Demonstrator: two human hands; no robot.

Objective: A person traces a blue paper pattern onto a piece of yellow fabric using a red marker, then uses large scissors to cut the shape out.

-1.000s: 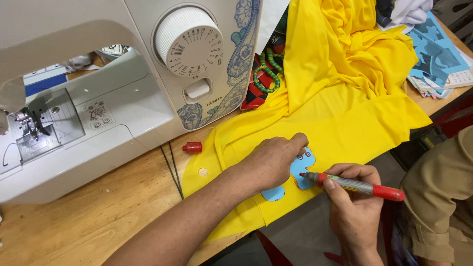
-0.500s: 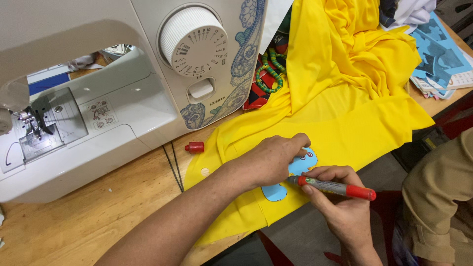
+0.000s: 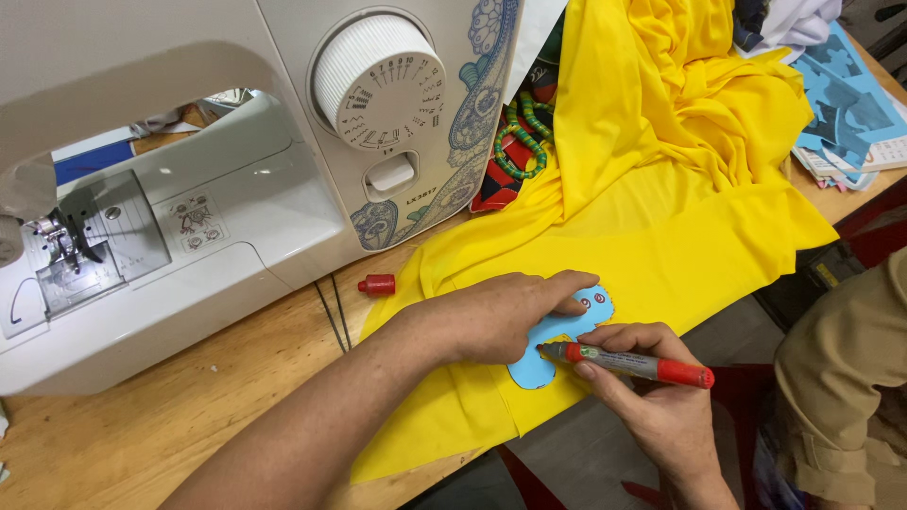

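The left hand (image 3: 501, 316) lies flat, pinning the blue paper shape (image 3: 557, 335) to the yellow cloth (image 3: 661, 236) on the surface, steadying it while the right hand (image 3: 652, 397) grips a red marker (image 3: 633, 364) at its edge

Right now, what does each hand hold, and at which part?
The right hand holds a red marker around its middle. The left hand grips nothing; it presses flat on a blue paper shape on the yellow fabric.

A light wooden table (image 3: 161, 416) is seen under even, bright light; a white sewing machine (image 3: 236, 161) is set upon it.
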